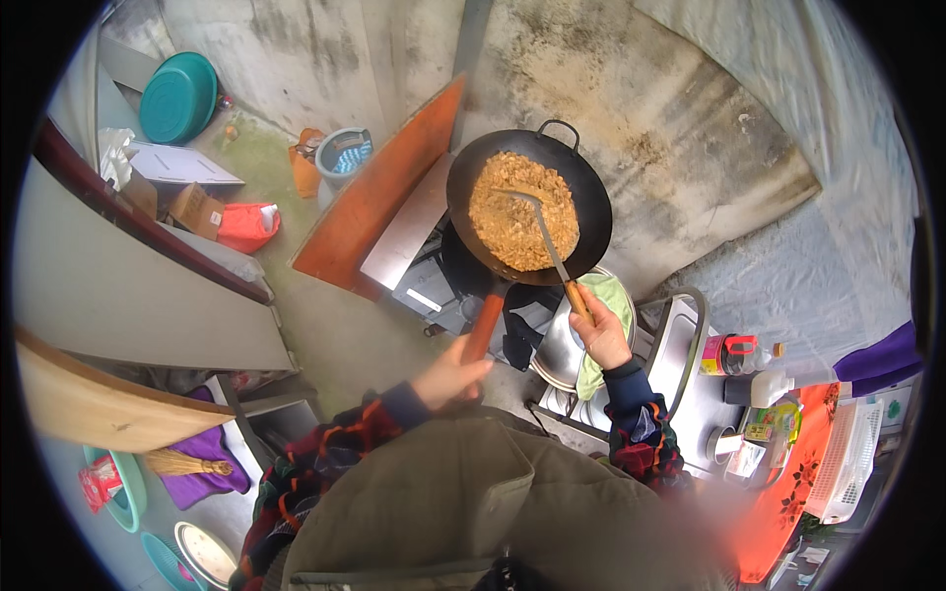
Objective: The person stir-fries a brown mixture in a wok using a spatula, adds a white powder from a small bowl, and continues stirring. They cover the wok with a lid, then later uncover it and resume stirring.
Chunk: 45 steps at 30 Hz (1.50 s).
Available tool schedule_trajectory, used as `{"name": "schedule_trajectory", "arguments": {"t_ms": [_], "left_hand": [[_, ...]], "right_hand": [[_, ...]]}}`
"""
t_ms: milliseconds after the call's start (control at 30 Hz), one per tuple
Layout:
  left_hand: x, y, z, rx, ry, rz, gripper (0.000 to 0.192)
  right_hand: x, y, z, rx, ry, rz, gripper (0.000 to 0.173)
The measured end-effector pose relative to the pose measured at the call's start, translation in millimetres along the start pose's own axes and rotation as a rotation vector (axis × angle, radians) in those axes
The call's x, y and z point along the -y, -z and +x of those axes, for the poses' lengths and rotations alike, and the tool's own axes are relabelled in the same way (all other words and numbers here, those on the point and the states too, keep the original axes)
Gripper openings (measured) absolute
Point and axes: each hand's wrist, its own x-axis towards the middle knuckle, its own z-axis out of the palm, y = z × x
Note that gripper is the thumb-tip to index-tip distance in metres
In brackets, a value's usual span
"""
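Observation:
A black wok (pixel 531 134) is over the gas stove (pixel 425 299), holding a thick layer of brown, crumbly food (pixel 510 229). My left hand (pixel 447 375) is closed around the wok's reddish-brown handle (pixel 484 329). In my right hand (pixel 602 332) is the wooden grip of a metal wok spatula (pixel 549 240). The spatula's blade rests in the food, and its edge is partly covered. Below the wok, near my right wrist, sits a steel basin (pixel 553 362) with a light green cloth (pixel 591 377) draped over it.
An orange-brown board (pixel 380 196) stands upright left of the stove, with a stained wall (pixel 635 96) behind. Bottles (pixel 739 354) and packets stand on the metal counter (pixel 684 414) at right. At lower left are a wooden board (pixel 111 391) and a straw brush (pixel 185 463).

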Motion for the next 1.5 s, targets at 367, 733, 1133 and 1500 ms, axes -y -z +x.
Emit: {"name": "schedule_trajectory", "arguments": {"t_ms": [367, 733, 1133, 1500], "left_hand": [[4.4, 3.5, 2.4, -0.003, 0.041, 0.014, 0.061], [0.8, -1.3, 0.0, -0.006, 0.016, -0.015, 0.048], [-0.3, -0.4, -0.8, 0.002, 0.01, -0.01, 0.05], [1.0, 1.8, 1.7, 0.021, 0.029, -0.015, 0.061]], "right_hand": [[8.6, -6.7, 88.0, -0.097, 0.044, -0.52, 0.052], [-24.7, 6.2, 79.6, -0.008, 0.084, -0.438, 0.056], [3.2, 43.8, 93.4, 0.011, 0.139, -0.489, 0.052], [37.7, 65.7, 74.4, 0.142, 0.239, -0.761, 0.055]]}}
